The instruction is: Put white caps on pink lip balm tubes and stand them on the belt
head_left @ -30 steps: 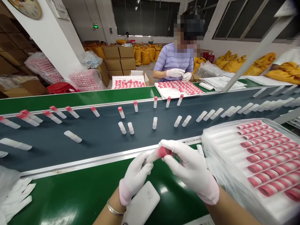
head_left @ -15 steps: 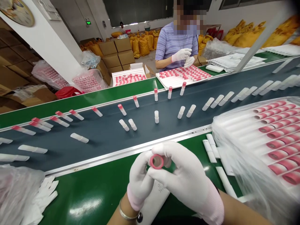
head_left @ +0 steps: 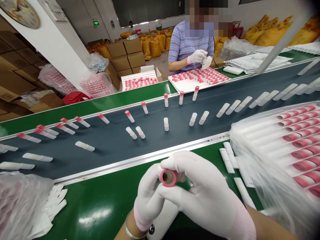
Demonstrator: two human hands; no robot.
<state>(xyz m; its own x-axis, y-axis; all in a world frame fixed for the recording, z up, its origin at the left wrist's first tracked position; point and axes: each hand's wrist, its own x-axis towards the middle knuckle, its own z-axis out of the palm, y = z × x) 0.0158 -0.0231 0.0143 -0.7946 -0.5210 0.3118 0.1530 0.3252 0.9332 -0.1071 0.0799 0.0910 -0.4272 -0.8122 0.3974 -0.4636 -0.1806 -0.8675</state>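
And just this side of the belt, the left hand and right hand pinch one tube, apparently unfinished, while pink-tipped ones already lie along the belt's far side.

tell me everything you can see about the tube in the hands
The tube looks like smooth plastic, with a pinkish-red rim around an open, round mouth. That mouth faces the camera, showing a greyish inside with a darker spot deeper in. Both the left hand and the right hand, in white gloves, grip it above the green surface. Its far end is hidden.
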